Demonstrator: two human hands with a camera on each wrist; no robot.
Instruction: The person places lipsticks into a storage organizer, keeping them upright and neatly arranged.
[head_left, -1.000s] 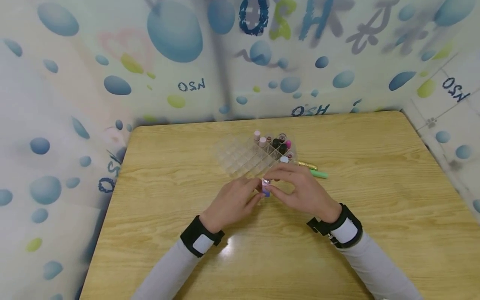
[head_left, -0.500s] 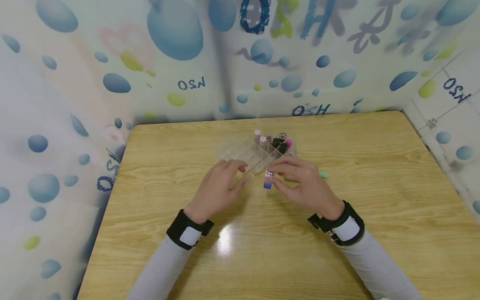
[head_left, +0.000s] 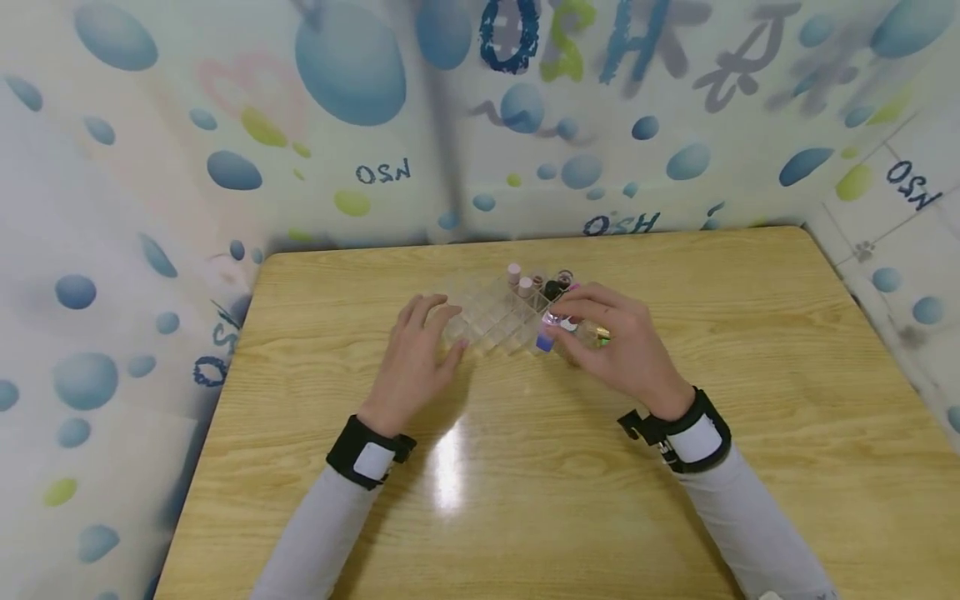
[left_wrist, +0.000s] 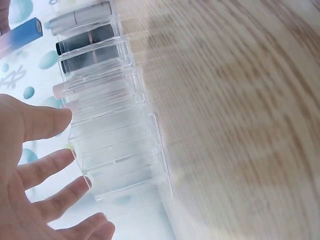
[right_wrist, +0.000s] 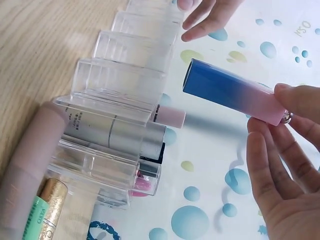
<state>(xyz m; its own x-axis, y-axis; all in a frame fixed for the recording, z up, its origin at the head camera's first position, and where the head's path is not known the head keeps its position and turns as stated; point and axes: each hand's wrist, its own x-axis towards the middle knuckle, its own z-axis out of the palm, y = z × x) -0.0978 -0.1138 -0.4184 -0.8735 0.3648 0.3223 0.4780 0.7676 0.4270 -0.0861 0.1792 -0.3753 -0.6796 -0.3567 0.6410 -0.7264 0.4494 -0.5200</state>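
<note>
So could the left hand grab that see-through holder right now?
Probably yes: the left hand looks empty and is right by one end of the see-through holder, with nothing visible in between.

Bright light leaves a white glare streak on the table [head_left: 570, 517], with soft shadows beside the hands [head_left: 408, 362].

I have a wood-grain table [head_left: 765, 358] here, glossy enough to throw a bright glare patch [head_left: 448, 475] on its near half. A clear organizer [head_left: 491, 312] stands toward the far side. My right wrist view shows a pink tube [right_wrist: 36, 167], green tube [right_wrist: 35, 220] and gold tube [right_wrist: 54, 197] close together beside it.
</note>
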